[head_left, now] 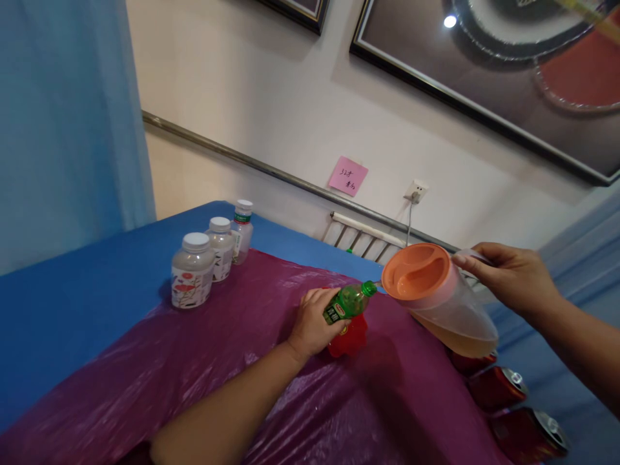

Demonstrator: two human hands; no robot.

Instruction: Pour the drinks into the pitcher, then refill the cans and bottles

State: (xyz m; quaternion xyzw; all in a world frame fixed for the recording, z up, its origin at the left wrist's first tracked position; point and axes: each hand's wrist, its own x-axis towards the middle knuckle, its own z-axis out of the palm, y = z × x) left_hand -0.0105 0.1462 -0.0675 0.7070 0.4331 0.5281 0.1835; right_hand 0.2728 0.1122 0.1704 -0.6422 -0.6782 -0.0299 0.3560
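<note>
My left hand (312, 323) is wrapped round a small green plastic bottle (347, 302) with a dark label, which leans over to the right. A bright green ring or cap shows at the bottle's mouth; I cannot tell which. On the right, my right hand (513, 271) grips the handle of a clear pitcher (455, 323) with an orange lid. The pitcher is tilted with its spout end right at the bottle's mouth, and amber liquid lies along its lower side. Beneath the bottle and my left hand is a red dish (353, 339) with a wavy edge, partly covered.
Three white-capped clear jars (192, 274) stand at the left on the table. Several dark red cans (498, 387) line the right edge. A purple plastic sheet (223, 374) covers much of the blue tabletop (92, 278). Behind are a radiator (363, 236) and a socket (415, 191).
</note>
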